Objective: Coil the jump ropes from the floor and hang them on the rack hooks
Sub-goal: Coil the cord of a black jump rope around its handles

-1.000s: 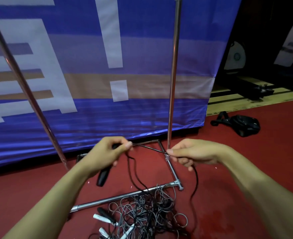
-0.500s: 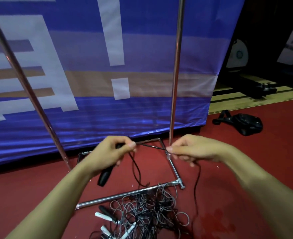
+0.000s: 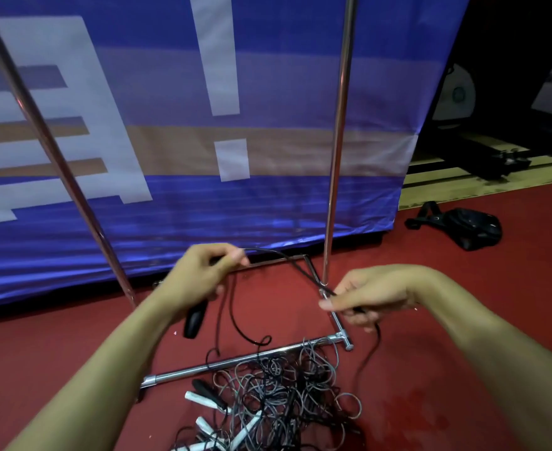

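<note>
With my left hand gripping the handle and my right hand pinching the cord mid-frame, I judge even, taut loops work best.

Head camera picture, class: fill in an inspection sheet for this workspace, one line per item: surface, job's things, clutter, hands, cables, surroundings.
Surface: red floor, darker stain at the lower right.
Job's things: black jump rope stretched between both hands; its black handle hangs below the left hand; tangled rope pile on the floor against the rack base bar; rack uprights rise out of view, hooks not in view.
Clutter: black bag on the floor at right.
Hands: left hand grips handle and rope; right hand pinches the rope.
Cables: nothing seen besides ropes.
Surroundings: blue banner behind the rack; dark equipment beyond, unclear.
</note>
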A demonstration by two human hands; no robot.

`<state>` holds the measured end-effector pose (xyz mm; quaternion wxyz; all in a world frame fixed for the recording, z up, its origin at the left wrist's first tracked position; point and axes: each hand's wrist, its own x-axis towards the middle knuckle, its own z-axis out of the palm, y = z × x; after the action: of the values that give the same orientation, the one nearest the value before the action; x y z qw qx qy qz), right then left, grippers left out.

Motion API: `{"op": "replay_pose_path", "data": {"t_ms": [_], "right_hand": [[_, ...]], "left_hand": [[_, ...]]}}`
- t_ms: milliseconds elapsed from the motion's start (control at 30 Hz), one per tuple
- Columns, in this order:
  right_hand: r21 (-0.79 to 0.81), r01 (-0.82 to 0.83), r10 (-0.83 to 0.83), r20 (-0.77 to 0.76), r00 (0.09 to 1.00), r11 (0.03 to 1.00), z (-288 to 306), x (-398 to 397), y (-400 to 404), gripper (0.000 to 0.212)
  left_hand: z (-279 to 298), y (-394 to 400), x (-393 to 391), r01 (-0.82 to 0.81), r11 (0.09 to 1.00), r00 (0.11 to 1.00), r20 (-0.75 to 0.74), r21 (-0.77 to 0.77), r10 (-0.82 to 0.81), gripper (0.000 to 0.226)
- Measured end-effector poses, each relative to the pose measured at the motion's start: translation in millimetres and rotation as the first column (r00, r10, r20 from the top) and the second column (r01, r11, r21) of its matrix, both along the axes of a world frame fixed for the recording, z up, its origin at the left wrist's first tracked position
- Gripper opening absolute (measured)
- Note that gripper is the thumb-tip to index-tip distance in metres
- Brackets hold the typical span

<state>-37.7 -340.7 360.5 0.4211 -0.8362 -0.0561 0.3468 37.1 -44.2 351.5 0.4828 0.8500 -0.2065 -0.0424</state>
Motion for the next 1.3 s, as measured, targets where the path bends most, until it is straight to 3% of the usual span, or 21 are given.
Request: {"op": "replay_pose_path", "data": {"t_ms": [67,133,167,200,300,400,500,567,600,633,700,800,867,1000,1100,1167,1300], "right_hand": [[0.035,0.06,-0.058,-0.059,0.997,0.998,-4,0,3,0.044],[0.095,0.127,-0.127,-0.007,0.992,0.987,-1,6,16,0.04],[0.109,0.122,-0.126,0.035,0.991,0.987,2,9,24,0.04],[0.105,0.095,-0.103,0.077,0.992,0.99,6,11,33,0.039],[0.059,0.026,-0.038,0.201,0.979,0.998,8,13,50,0.04],[0.066,0.062,-0.077,0.255,0.964,0.996,5,7,41,0.047],[0.054,0.074,-0.081,0.15,0.985,0.996,-2,1,15,0.05],[0.118,0.124,-0.131,0.052,0.99,0.985,-6,-3,2,0.045],[0.167,0.155,-0.16,0.018,0.987,0.974,-7,-4,1,0.042],[0.213,0.167,-0.171,0.001,0.985,0.963,-5,-4,3,0.04],[0.273,0.133,-0.143,0.018,0.99,0.953,2,-3,18,0.038],[0.223,0.094,-0.128,0.143,0.981,0.97,11,1,39,0.041],[0.169,0.097,-0.129,0.19,0.973,0.981,10,2,36,0.043],[0.072,0.069,-0.077,0.118,0.99,0.995,1,-5,9,0.049],[0.186,0.112,-0.118,0.024,0.993,0.976,-1,-6,7,0.047],[0.26,0.102,-0.12,0.054,0.991,0.96,5,-7,22,0.042],[0.254,0.098,-0.148,0.185,0.972,0.962,10,-4,36,0.045]], "left_hand": [[-5,17,2,-0.036,0.998,0.999,-0.008,0.051,0.037,0.019],[-8,11,-6,0.054,0.991,0.998,-0.049,0.119,-0.048,0.063],[-8,2,-11,0.105,0.984,0.994,-0.048,0.141,-0.099,0.073],[-10,-9,-16,0.174,0.976,0.985,-0.038,0.133,-0.17,0.071],[-13,-39,-31,0.349,0.907,0.928,0.047,0.236,-0.369,0.016],[-15,-37,-26,0.337,0.916,0.922,0.118,0.218,-0.368,0.029],[-11,-8,-5,0.159,0.979,0.969,0.17,0.126,-0.179,0.031],[-14,13,3,0.093,0.987,0.99,0.094,0.131,-0.105,0.017],[-15,16,0,0.129,0.985,0.992,-0.009,0.118,-0.129,0.017],[-16,12,-6,0.175,0.98,0.982,-0.084,0.095,-0.167,0.037],[-18,-12,-19,0.283,0.956,0.956,-0.093,0.07,-0.276,0.051],[-16,-48,-33,0.374,0.918,0.919,0.077,0.134,-0.386,0.015],[-14,-44,-27,0.34,0.93,0.925,0.128,0.139,-0.357,0.022],[-11,-12,-11,0.252,0.963,0.963,0.069,0.096,-0.259,0.023],[-17,-11,-17,0.343,0.921,0.938,-0.009,0.187,-0.347,0.011],[-21,-28,-31,0.384,0.904,0.923,-0.043,0.185,-0.383,0.027],[-10,-50,-39,0.395,0.917,0.919,-0.031,0.061,-0.394,0.018]]}}
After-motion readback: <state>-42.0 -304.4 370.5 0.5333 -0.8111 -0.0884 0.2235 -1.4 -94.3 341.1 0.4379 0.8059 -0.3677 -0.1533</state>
